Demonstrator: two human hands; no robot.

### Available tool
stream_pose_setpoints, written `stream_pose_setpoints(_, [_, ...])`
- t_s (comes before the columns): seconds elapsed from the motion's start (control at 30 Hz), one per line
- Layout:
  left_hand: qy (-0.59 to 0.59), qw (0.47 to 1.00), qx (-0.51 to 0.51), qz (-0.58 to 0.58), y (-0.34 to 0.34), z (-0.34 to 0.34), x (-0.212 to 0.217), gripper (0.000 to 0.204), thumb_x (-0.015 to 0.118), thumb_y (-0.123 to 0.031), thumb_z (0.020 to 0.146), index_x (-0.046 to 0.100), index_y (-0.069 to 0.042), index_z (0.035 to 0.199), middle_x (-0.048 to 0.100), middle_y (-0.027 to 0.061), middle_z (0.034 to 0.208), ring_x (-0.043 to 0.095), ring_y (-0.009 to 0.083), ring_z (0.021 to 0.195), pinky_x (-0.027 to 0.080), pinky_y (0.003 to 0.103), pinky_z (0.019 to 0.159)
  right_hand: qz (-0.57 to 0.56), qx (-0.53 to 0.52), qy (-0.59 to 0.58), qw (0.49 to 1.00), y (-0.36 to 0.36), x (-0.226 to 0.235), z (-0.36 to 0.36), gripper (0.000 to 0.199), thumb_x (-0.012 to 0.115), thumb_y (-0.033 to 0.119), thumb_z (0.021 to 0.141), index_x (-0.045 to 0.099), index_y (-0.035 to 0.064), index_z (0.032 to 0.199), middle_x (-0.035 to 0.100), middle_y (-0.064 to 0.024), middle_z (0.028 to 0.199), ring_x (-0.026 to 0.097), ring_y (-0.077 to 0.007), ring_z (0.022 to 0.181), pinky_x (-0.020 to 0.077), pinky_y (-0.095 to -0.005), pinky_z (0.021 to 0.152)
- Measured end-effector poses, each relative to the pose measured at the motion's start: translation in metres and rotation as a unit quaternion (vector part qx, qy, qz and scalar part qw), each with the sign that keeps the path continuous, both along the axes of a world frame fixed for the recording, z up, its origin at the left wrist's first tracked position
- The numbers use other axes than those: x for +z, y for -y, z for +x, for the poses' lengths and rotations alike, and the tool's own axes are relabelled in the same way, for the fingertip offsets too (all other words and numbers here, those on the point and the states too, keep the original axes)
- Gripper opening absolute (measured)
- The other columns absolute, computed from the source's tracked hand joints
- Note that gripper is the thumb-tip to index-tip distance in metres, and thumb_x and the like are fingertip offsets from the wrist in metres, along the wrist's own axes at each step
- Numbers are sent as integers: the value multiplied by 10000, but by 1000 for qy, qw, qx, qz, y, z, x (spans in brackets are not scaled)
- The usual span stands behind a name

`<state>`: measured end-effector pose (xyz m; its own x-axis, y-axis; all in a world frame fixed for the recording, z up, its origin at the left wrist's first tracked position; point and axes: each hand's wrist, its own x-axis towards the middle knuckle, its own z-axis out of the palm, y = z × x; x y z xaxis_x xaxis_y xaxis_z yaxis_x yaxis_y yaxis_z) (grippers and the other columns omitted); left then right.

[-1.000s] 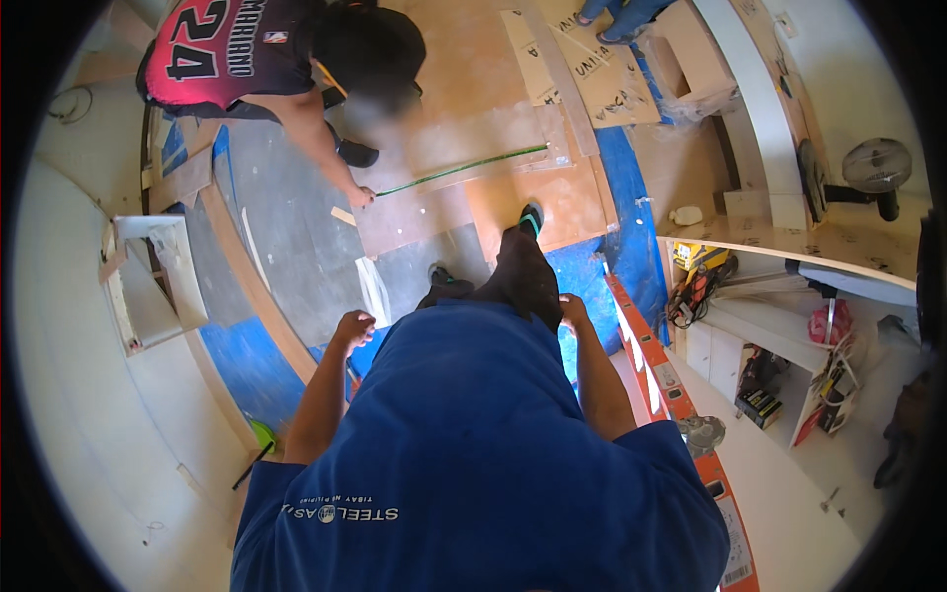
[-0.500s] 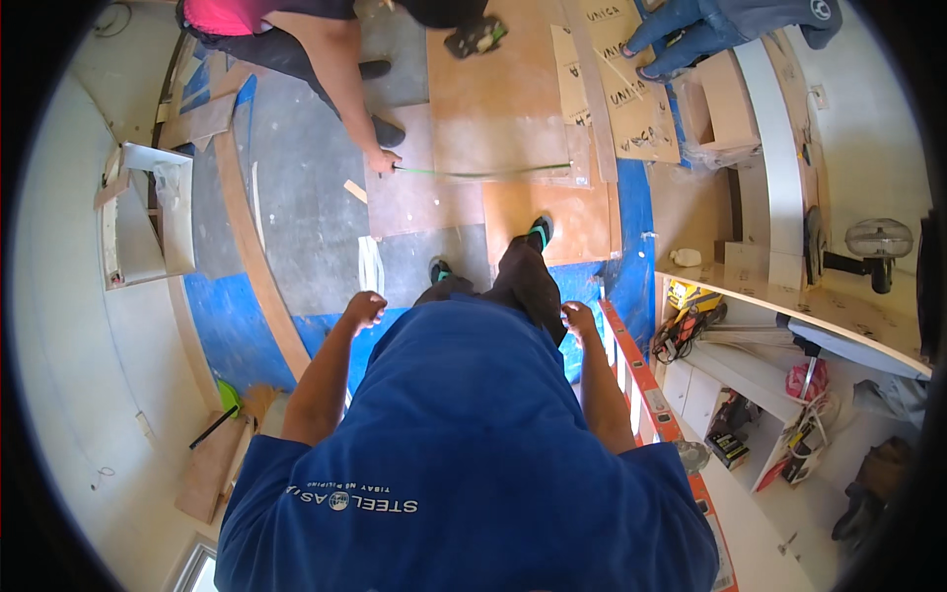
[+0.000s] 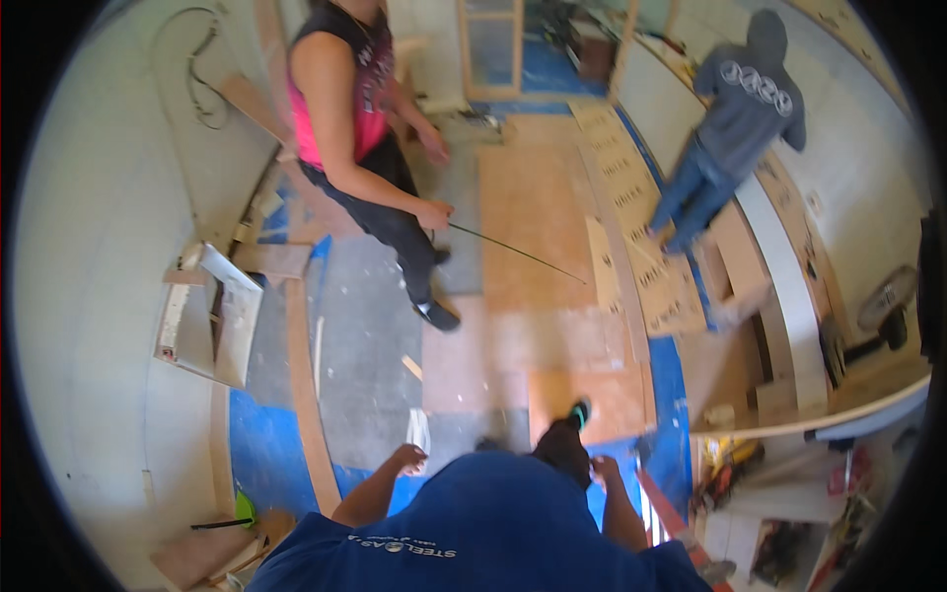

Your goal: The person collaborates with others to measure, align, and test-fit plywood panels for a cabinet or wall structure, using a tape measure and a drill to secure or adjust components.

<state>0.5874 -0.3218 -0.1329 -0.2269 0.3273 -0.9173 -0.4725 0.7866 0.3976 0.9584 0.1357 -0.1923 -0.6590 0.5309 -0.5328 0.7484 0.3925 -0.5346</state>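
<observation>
Although both of the wearer's hands show, much of each arm is hidden behind the blue shirt that fills the lower edge. The left hand hangs with fingers loosely spread and empty, just beside a small white sheet lying on the floor. The right hand is small and blurred; whether its fingers are curled or open cannot be told, and nothing shows in it. Between the hands a dark trouser leg runs to a shoe with a green heel on a plywood panel. Farther off, a person in a pink top holds a thin dark rod slanting across the plywood. Another person in a grey hooded top stands at the right wall, face turned away. Cluttered tools at lower right are hard to make out
</observation>
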Motion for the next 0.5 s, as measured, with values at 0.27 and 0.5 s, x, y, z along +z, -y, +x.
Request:
stream_pose_setpoints(0.27, [-56, 998, -13, -8, -42, -30, 32, 206, 592, -252, 806, 582, -95, 939, 535, 38, 658, 463, 138, 460, 362, 271, 408, -213, -190, 29, 958, 11, 53, -29, 131, 541, 154, 784, 617, 66, 844, 572, -71, 737, 543, -173, 583, 473, -293, 512])
stream_pose_setpoints(0.5, [-71, 995, -57, -34, -34, -11, 28, 253, 574, -281, 813, 586, -98, 986, 595, 47, 744, 534, 161, 521, 428, 301, 465, -222, -240, 51, 944, 16, 72, -30, 182, 549, 163, 774, 605, 63, 916, 584, -68, 824, 566, -205, 736, 494, -393, 649])
